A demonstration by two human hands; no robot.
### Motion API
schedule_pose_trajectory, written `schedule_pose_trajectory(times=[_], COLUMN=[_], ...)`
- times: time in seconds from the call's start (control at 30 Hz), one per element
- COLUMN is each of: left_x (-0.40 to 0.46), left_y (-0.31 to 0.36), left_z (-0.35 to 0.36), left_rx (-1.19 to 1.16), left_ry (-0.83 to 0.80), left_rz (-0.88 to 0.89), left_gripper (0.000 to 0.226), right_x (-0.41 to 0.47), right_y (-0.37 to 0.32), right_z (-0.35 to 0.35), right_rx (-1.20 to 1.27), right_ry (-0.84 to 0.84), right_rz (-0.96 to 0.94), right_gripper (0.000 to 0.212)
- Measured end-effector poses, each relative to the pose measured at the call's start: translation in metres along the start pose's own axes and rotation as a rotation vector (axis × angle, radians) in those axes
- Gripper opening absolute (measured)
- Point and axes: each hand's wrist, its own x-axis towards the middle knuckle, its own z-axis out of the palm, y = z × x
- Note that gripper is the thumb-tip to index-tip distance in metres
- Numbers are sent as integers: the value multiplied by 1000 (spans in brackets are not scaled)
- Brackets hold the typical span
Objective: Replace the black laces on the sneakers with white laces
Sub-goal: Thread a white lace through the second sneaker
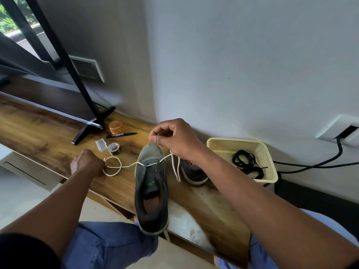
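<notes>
A grey sneaker (151, 183) lies on the wooden table (38, 133), toe pointing away, heel over the front edge. A white lace (128, 165) runs through its lowest eyelets. My left hand (86, 163) grips the lace's left end, which forms a loop on the table. My right hand (174, 139) pinches the right part above the toe, and its free end hangs down beside the shoe. The second sneaker (195, 174) lies behind my right forearm, partly hidden. Black laces (247, 164) lie coiled in a cream basket (270, 152).
A monitor stand foot (91, 126) rests at the back left. Near it are an orange lid (116, 126), a black marker (120, 135), a small clear box (101, 145) and a tape roll (114, 148). A black cable (310, 165) runs from a wall socket (340, 131).
</notes>
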Motion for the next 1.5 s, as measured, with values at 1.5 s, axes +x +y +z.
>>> schedule_pose_trajectory(times=[1.5], left_x=[-98], left_y=[90], left_z=[-51], left_rx=[-456], left_ry=[-358], left_rz=[867], left_gripper=[77], right_x=[10], right_y=[1], right_z=[8], right_rx=[185], right_ry=[345], right_rz=[62], right_gripper=[9])
